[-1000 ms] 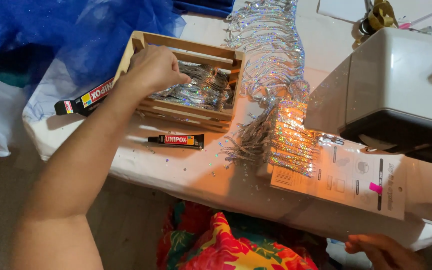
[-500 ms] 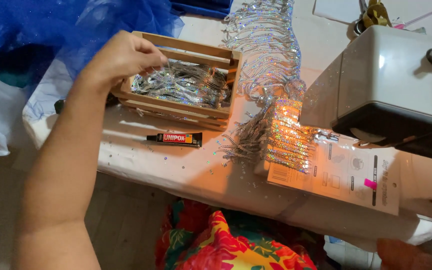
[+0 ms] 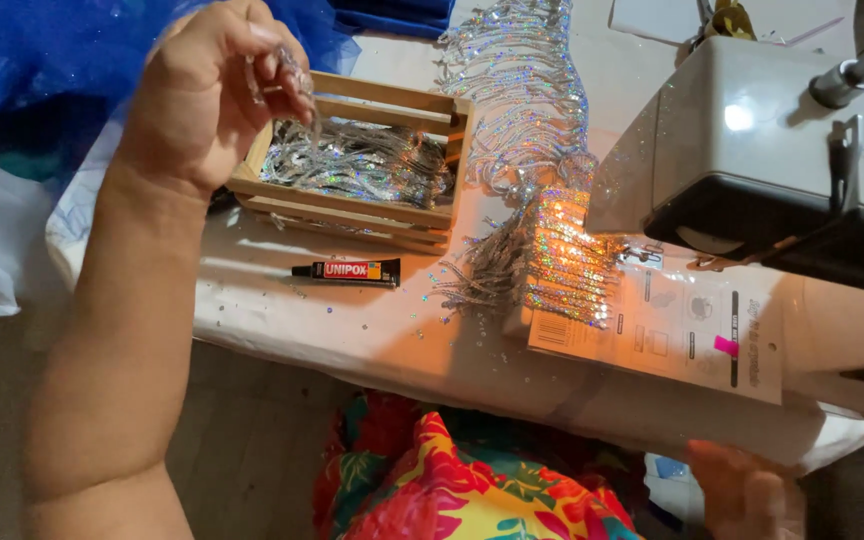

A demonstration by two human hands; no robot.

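Observation:
My left hand (image 3: pixel 207 90) is raised above the left end of a small wooden crate (image 3: pixel 352 215), its fingers pinched on a short silver sequin strand (image 3: pixel 297 85) that dangles over the crate. The crate holds several glittering silver strands (image 3: pixel 362 165). My right hand (image 3: pixel 747 495) rests low at the table's front edge, below a white printed card (image 3: pixel 672 340); what its fingers do is unclear. A row of holographic sequin fringe (image 3: pixel 562 265) lies across the card's left end.
A black glue tube (image 3: pixel 347 270) lies in front of the crate. A grey sewing machine (image 3: pixel 772 150) fills the right side. Long silver fringe (image 3: pixel 522 90) runs to the back. Blue tulle (image 3: pixel 42 80) is piled at the left. A floral garment (image 3: pixel 472 480) covers my lap.
My left hand has lifted from the crate's left end, pulling a silver strand up with it. The view has shifted, and my right hand sits lower at the table edge.

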